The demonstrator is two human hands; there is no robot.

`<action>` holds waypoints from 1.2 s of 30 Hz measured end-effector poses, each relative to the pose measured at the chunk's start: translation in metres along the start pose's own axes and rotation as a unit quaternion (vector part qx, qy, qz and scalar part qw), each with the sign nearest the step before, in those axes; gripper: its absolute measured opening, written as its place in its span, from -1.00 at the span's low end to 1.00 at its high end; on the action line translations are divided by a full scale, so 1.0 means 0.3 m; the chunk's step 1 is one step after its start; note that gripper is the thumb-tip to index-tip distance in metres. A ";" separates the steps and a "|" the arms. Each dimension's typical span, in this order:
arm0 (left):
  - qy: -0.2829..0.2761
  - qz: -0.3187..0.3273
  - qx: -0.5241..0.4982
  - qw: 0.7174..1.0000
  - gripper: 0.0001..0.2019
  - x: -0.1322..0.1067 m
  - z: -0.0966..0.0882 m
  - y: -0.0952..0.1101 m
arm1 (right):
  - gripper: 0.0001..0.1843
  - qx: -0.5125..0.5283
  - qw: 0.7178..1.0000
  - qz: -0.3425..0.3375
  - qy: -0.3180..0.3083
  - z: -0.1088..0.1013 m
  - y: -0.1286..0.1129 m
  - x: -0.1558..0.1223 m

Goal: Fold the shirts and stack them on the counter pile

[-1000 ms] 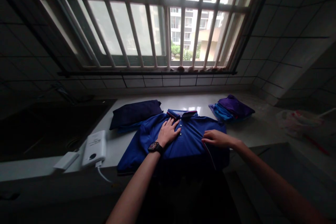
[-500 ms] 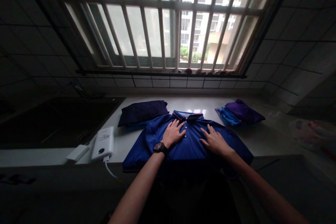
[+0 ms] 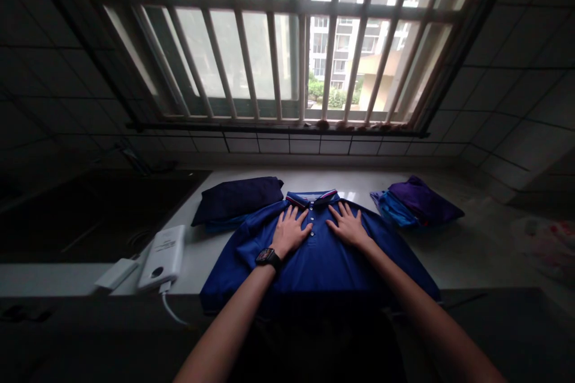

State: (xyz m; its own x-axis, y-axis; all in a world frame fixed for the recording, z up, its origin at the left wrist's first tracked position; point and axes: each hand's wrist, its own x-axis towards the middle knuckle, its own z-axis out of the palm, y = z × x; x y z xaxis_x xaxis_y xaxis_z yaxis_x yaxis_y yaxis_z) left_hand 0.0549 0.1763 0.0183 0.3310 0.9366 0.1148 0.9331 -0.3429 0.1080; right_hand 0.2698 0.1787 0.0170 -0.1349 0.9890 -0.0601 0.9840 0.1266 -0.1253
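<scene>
a blue polo shirt (image 3: 314, 263) lies flat and buttoned on a white countertop (image 3: 453, 257), collar toward the barred window (image 3: 269, 42), its lower part reaching the counter's near edge, where it falls into shadow and its hem can't be made out. both hands rest on the chest of the polo shirt, one each side of the button placket, close together with only a narrow strip of shirt between them. the left hand (image 3: 290, 230) lies palm down, its fingers (image 3: 291, 214) spread apart and pressed flat on the fabric, a black smartwatch (image 3: 268, 258) on the wrist. the right hand (image 3: 347, 226) mirrors it, fingers (image 3: 338, 210) fanned wide, also flat on the cloth. neither hand pinches or lifts anything. beyond the polo shirt's left shoulder, just touching its sleeve, sits one folded navy garment (image 3: 237, 200) with a blue layer under it. beyond its right shoulder, just beside the sleeve, is one pile of folded clothes (image 3: 415, 203), purple over blue. left of the polo shirt and near it are two white objects: a power bank (image 3: 162, 258) with a white cable (image 3: 169, 306) running over the counter edge, and a small white block (image 3: 117, 273) touching its side. further left, well apart from the polo shirt, is a dark sink (image 3: 90, 218)
</scene>
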 end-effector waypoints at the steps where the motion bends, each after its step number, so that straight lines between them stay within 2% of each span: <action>1: -0.001 -0.004 0.001 1.000 -0.42 0.005 -0.001 0.001 | -0.29 0.000 1.000 -0.009 -0.001 -0.005 0.002 0.006; 5: 0.005 -0.003 0.001 1.000 -0.42 0.003 0.000 0.001 | -0.32 -0.006 0.998 -0.064 0.009 -0.013 0.029 -0.023; 8: 0.007 0.000 0.000 1.000 -0.42 -0.005 0.002 -0.002 | -0.36 -0.002 0.994 -0.107 0.020 0.000 0.091 -0.082; 12: -0.004 0.010 0.002 1.000 -0.41 -0.006 0.000 -0.007 | -0.35 -0.009 0.997 -0.067 0.028 0.012 0.193 -0.136; 14: -0.006 0.017 0.002 1.000 -0.40 -0.004 -0.001 -0.008 | -0.35 -0.022 0.999 -0.038 0.014 0.002 0.206 -0.138; 16: -0.004 0.020 0.003 1.000 -0.41 -0.004 -0.002 -0.008 | -0.35 -0.031 0.999 0.010 -0.006 -0.013 0.176 -0.129; 18: 0.005 0.019 0.005 1.000 -0.41 -0.005 0.000 -0.006 | -0.34 -0.031 0.999 0.042 -0.008 -0.021 0.111 -0.120; 21: 0.016 0.018 0.010 1.000 -0.42 -0.008 0.005 -0.005 | -0.34 -0.014 1.000 -0.004 0.008 -0.005 0.005 -0.112; 23: 0.019 0.020 0.012 1.000 -0.42 -0.009 0.010 -0.007 | -0.35 -0.009 0.999 -0.033 0.010 0.018 -0.038 -0.111; 28: 0.031 0.019 0.001 0.999 -0.44 -0.010 0.006 0.005 | -0.34 -0.013 0.999 -0.029 0.015 0.052 -0.046 -0.107; 32: 0.075 -0.019 0.010 0.997 -0.48 -0.033 -0.027 0.044 | -0.34 -0.009 0.999 -0.024 0.024 0.046 -0.045 -0.110; 36: 0.046 0.020 0.030 0.998 -0.50 -0.083 -0.047 0.042 | -0.35 -0.004 0.999 -0.024 0.023 0.039 -0.054 -0.118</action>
State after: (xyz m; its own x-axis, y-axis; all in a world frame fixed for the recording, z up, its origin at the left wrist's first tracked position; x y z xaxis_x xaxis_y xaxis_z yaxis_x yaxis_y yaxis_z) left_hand 0.0564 0.1476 0.0308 0.3560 0.9110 0.2083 0.9272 -0.3722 0.0430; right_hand 0.2575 0.1409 0.0097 -0.1772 0.9841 -0.0092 0.9773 0.1748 -0.1198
